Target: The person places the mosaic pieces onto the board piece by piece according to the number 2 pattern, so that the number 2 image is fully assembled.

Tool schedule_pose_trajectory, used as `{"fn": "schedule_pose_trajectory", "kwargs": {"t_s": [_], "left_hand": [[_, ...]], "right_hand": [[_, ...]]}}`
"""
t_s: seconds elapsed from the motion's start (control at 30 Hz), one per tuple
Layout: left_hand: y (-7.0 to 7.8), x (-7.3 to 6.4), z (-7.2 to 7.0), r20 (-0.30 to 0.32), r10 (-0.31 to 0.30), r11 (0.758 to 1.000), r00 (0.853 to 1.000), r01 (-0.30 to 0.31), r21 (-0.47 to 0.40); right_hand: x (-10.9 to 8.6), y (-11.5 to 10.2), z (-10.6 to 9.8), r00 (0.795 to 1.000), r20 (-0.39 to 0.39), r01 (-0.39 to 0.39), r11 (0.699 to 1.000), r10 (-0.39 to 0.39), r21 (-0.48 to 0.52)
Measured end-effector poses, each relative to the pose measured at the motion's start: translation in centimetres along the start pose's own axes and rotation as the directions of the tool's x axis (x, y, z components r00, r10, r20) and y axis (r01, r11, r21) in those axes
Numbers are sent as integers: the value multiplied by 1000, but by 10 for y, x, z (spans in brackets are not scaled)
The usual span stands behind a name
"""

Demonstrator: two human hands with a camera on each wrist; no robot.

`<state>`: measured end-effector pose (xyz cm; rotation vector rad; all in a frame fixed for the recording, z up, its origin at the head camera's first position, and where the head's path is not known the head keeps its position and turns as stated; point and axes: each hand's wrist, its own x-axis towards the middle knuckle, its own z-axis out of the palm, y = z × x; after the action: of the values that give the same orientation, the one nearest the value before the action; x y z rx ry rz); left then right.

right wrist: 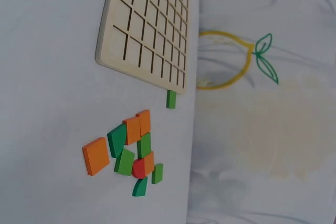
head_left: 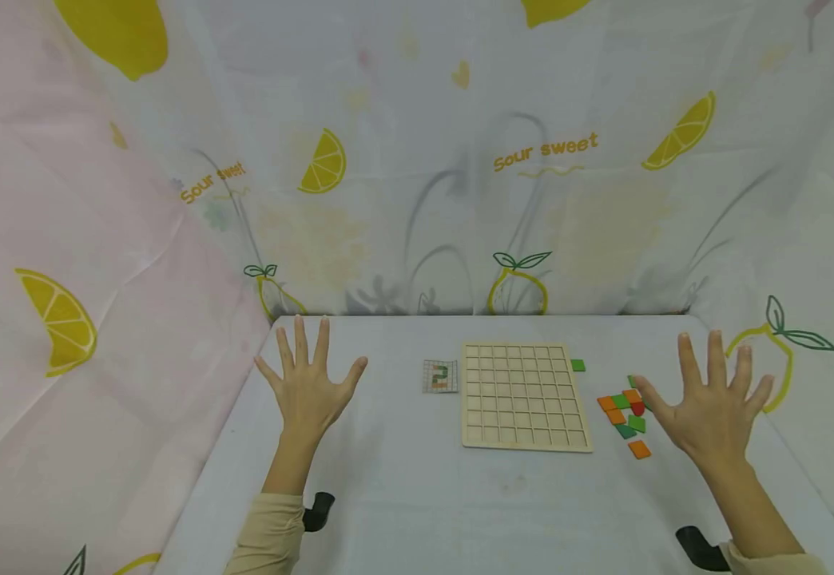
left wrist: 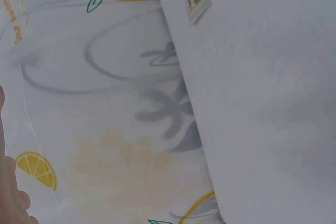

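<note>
My left hand [head_left: 307, 393] is raised over the left side of the table, fingers spread and straight, holding nothing. On the right, my right hand [head_left: 712, 415] is held up the same way, its thumb overlapping the edge of a pile of tiles in the head view. A wooden grid board [head_left: 525, 397] lies between the hands, its squares bare. To its left is a small pattern card [head_left: 440, 376] with a printed figure. Orange tiles [right wrist: 96, 156], green tiles [right wrist: 125, 161] and a red rounded piece [right wrist: 138, 169] lie loosely to the board's right.
One green tile [head_left: 578, 365] lies apart at the board's upper right edge. The white table [head_left: 403, 511] ends at a hanging cloth [head_left: 417, 216] printed with lemons, behind and at both sides. A dark strap-like piece [head_left: 319, 511] shows at the left wrist, another [head_left: 700, 549] at the right.
</note>
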<state>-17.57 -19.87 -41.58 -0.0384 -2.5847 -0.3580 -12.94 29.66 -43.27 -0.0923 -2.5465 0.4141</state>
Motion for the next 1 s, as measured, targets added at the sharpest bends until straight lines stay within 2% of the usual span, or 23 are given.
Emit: {"fn": "schedule_pose_trajectory", "kwargs": {"t_s": [0.17,0.6,0.73,0.87,1.0], "left_hand": [[0,-1,0,18,-10,1000,1000,10,-1],[2,-3,1,13,-18,1000,1000,18,-13],[3,-5,5,46,-31,1000,998,31,1],[6,-10,10,109,-42,999,993,40,18],[13,-14,17,173,-43,999,984,43,4]], "right_hand": [[-2,0,-1,1000,5,-5,1000,5,-1],[-8,3,9,996,-82,37,998,-33,54],[-13,7,14,999,-16,34,997,-33,64],[-21,12,21,998,52,32,997,-35,68],[-27,14,27,996,81,11,991,-22,135]]}}
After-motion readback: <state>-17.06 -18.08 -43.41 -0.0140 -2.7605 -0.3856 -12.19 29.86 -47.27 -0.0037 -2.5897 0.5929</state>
